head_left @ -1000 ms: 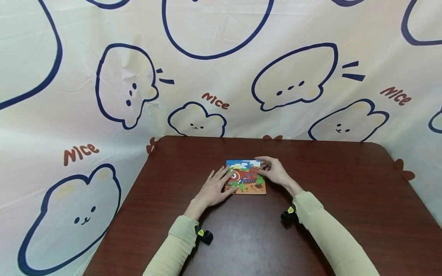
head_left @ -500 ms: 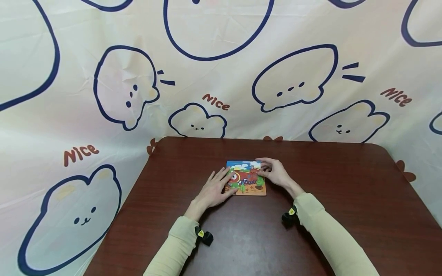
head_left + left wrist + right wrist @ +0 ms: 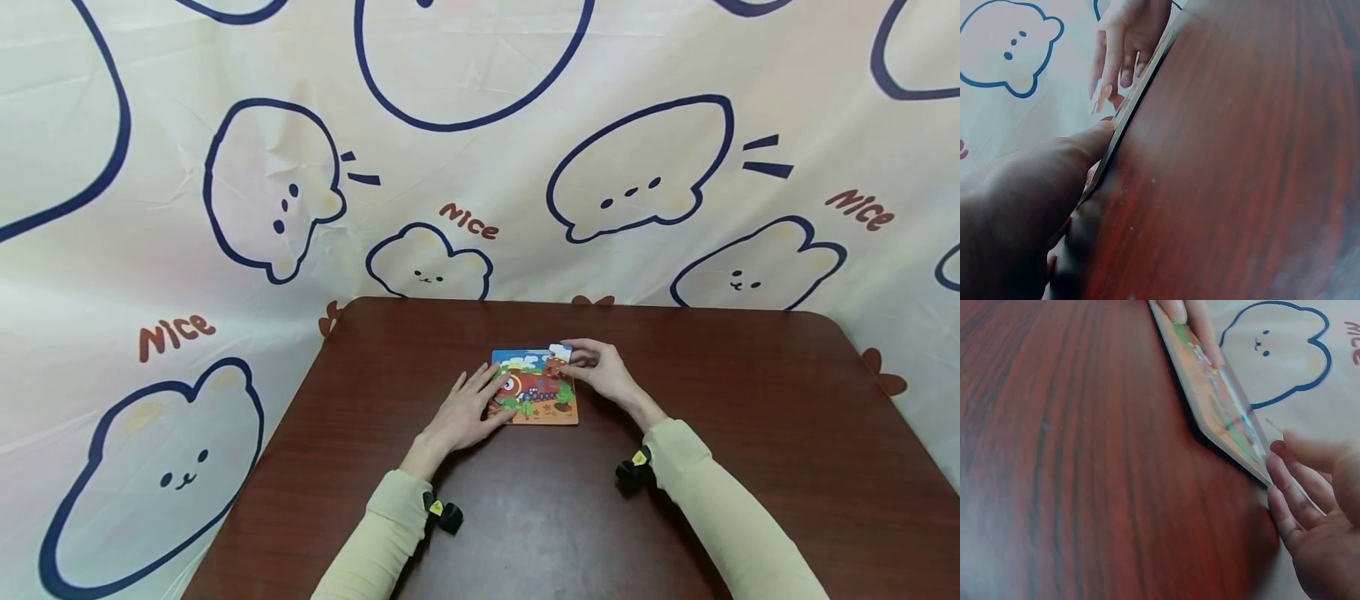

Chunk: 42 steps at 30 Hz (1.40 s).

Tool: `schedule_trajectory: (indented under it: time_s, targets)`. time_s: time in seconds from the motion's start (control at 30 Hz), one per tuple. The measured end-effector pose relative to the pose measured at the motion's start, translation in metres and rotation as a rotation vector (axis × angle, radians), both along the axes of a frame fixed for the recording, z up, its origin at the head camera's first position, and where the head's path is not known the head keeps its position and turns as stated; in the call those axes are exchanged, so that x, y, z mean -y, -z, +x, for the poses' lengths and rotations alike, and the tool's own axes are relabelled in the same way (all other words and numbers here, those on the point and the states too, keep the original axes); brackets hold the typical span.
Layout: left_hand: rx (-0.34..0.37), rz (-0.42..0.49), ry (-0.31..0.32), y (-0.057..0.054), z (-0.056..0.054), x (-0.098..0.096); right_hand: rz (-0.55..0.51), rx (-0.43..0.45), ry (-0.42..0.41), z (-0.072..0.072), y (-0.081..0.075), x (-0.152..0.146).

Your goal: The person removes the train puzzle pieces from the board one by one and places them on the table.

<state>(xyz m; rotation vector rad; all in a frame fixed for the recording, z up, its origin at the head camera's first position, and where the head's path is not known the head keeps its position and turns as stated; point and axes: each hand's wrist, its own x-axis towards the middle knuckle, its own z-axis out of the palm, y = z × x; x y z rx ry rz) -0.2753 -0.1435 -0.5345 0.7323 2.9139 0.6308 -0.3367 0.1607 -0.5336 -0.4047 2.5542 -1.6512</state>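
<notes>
1. Worked at a tabletop (image 3: 525,500).
2. Had the picture puzzle (image 3: 536,388) flat there, apparently mostly assembled.
3. Pressed its left side with the left hand (image 3: 461,412), fingers outstretched.
4. Pinched a corner piece (image 3: 557,364) with the right hand (image 3: 606,375) grip, above the far right corner; presumably left to seat or remove.

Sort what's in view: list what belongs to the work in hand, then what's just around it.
Part of the work:
picture puzzle, lying flat
puzzle piece, pinched in the right hand
left hand, resting on the puzzle

Just around it:
brown table, only the support
cartoon backdrop
black wrist devices, worn, not handled
</notes>
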Motion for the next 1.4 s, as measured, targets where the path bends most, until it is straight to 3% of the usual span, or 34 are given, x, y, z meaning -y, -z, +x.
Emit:
schedule_trajectory:
  time_s: [0.23, 0.43, 0.6, 0.87, 1.03, 1.4]
  targets:
    - [-0.009, 0.004, 0.003, -0.001, -0.002, 0.001, -0.074, 0.108, -0.004, 0.005, -0.007, -0.026]
    - [0.001, -0.008, 0.001, -0.001, -0.002, 0.001, -0.071, 0.129, -0.013, 0.015, -0.010, -0.051]
    - [0.006, -0.003, -0.001, -0.001, -0.001, 0.001, -0.002, 0.084, -0.003, 0.023, -0.013, -0.068]
    - [0.021, -0.006, -0.002, 0.001, -0.001, 0.001, 0.199, 0.000, 0.007, 0.035, -0.017, -0.088]
    - [0.010, 0.007, 0.002, 0.002, -0.002, 0.001, 0.224, -0.010, -0.002, 0.038, -0.015, -0.102]
    - [0.001, 0.020, 0.006, 0.000, 0.000, 0.000, 0.371, -0.139, -0.011, 0.046, -0.007, -0.123]
